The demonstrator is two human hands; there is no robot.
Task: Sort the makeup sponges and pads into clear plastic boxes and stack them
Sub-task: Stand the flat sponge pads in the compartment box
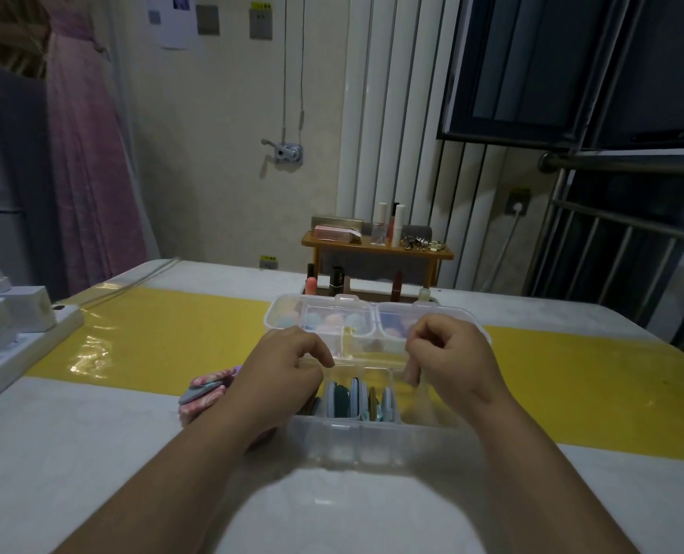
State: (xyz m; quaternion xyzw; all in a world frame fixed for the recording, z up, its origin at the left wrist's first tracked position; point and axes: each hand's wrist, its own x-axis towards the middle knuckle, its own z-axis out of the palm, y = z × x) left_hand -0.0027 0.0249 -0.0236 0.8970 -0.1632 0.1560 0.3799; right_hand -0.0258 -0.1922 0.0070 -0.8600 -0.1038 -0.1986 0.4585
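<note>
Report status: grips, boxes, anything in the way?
Left grip and right grip curled at far edge of near box, hold unclear. Pads upright inside. Far box shut, sponges inside. Loose pads on table by left grip.

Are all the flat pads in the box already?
No, a small pile of pink and grey flat pads lies on the table outside the near clear plastic box, by the left hand.

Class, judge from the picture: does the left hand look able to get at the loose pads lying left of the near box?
Probably yes: the loose pads lie on the table right beside the left hand, partly behind its wrist, with nothing over them.
</note>
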